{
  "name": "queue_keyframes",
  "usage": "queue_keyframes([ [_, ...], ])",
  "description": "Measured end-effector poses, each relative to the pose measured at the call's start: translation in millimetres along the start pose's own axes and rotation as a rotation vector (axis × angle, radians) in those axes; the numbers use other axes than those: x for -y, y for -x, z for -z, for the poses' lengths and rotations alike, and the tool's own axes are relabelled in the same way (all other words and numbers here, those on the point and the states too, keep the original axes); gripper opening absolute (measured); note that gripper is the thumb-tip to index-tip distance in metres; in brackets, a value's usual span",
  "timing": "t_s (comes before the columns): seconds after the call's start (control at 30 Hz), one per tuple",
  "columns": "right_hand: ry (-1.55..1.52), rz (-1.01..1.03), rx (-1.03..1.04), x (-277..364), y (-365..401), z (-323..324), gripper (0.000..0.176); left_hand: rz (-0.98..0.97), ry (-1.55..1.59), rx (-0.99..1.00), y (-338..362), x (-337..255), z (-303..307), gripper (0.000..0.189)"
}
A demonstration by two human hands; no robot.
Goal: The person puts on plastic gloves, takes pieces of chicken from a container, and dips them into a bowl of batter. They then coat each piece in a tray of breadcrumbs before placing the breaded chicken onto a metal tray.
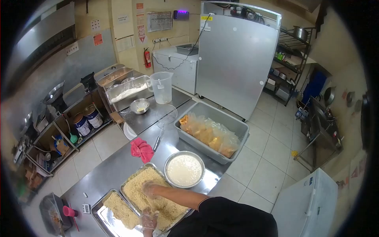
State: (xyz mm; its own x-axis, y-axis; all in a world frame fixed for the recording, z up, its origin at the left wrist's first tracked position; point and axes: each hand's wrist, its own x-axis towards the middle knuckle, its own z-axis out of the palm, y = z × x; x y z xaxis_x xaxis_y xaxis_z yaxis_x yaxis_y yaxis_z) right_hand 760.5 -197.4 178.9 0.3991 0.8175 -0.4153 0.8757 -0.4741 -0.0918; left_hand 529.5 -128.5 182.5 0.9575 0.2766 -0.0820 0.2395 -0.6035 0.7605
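Note:
My right hand (149, 190), in a clear plastic glove, reaches into a metal tray (125, 191) of pale bread crumbs (139, 180). Crumbs and the glove hide its fingers. Closer to me, my left hand (149, 222), also gloved, is at the tray's near left edge, its fingers partly spread and touching the crumbs. Left of it, a second metal tray (103, 216) holds crumb-coated pieces (120, 210). Beyond my right forearm stands a round metal bowl of creamy batter (184, 170).
A grey tub (233, 157) with bagged orange-yellow food (207, 132) stands at the table's far right. A pink cloth (141, 150) and a whisk (158, 138) lie beyond the trays. Farther back are a plastic jug (162, 89) and a small bowl (139, 106). A timer (86, 208) lies at left.

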Motion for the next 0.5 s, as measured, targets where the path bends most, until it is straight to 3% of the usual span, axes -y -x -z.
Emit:
queue_keyframes([
  [0.07,-0.081,0.055,0.069,-1,7,8,0.022,0.046,-0.007,0.023,1,-8,7,0.063],
  [0.17,-0.196,0.281,-0.099,-29,-10,-21,0.031,0.036,0.098,-0.036,5,11,0,0.055],
  [0.2,-0.248,0.351,-0.192,-41,-21,-38,0.033,-0.335,-0.364,-0.190,5,30,-6,0.053],
  [0.23,-1.062,0.266,-0.406,-59,-47,-106,0.033,-0.682,-0.837,-0.317,4,68,-22,0.051],
  [0.27,-0.490,0.267,-0.039,-32,35,22,0.030,-0.558,-0.805,-0.323,-3,94,-44,0.051],
  [0.3,-0.332,0.288,-0.151,-28,31,18,0.029,-0.549,-0.542,-0.297,1,125,-63,0.052],
  [0.33,-0.554,0.346,-0.194,-30,38,17,0.028,-0.063,-0.245,0.056,-2,22,-11,0.054],
  [0.37,-0.774,0.393,-0.230,-24,55,37,0.029,-0.265,-0.291,-0.067,4,23,-14,0.058],
  [0.4,-0.186,0.396,-0.534,-5,72,52,0.031,-0.137,-0.303,-0.077,5,18,-21,0.061],
  [0.43,-0.129,0.441,-0.653,-3,77,48,0.030,-0.129,-0.341,-0.097,7,18,-27,0.069],
  [0.5,-0.215,0.254,-0.392,21,118,78,0.037,-0.090,-0.373,-0.137,0,3,-25,0.077],
])
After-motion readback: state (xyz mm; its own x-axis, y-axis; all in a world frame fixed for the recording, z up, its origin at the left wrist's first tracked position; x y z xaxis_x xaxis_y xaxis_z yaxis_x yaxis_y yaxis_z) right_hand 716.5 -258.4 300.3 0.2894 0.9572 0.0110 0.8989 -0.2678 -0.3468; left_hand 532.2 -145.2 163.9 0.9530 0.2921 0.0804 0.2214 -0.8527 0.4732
